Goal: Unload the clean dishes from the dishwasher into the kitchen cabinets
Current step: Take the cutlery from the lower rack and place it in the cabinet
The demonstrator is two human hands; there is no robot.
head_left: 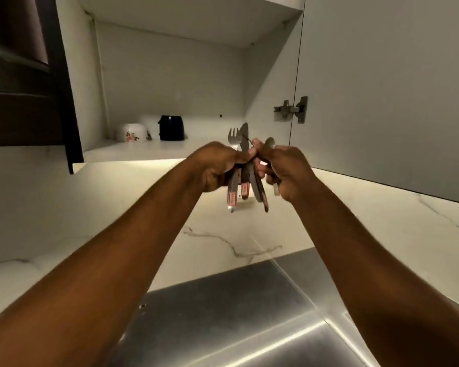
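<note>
**Cutlery bundle, held before the open cabinet**

Hazard: several loose pieces are shared between two hands, with the handles hanging free below the fists. A slackened grip while sorting would likely let a piece slide out and fall to the steel sink [223, 313] beneath. The knife [244, 132] tip stands up close beside the fingers, so a hasty pull could nick skin.
Item: cutlery bundle [245, 186], in the air just short of the cabinet shelf [149, 152], tips upward, labelled handles down.
Left hand [217, 165]: clenched round the bundle, fork [233, 137] and knife rising above the fist.
Right hand [289, 173]: fingers curled round a spoon [270, 143], fingertips meeting the bundle; whether it pinches a second piece cannot be told.
On shelf, well apart from the bundle: flowered bowl [133, 132], dark cup [171, 127]
</note>
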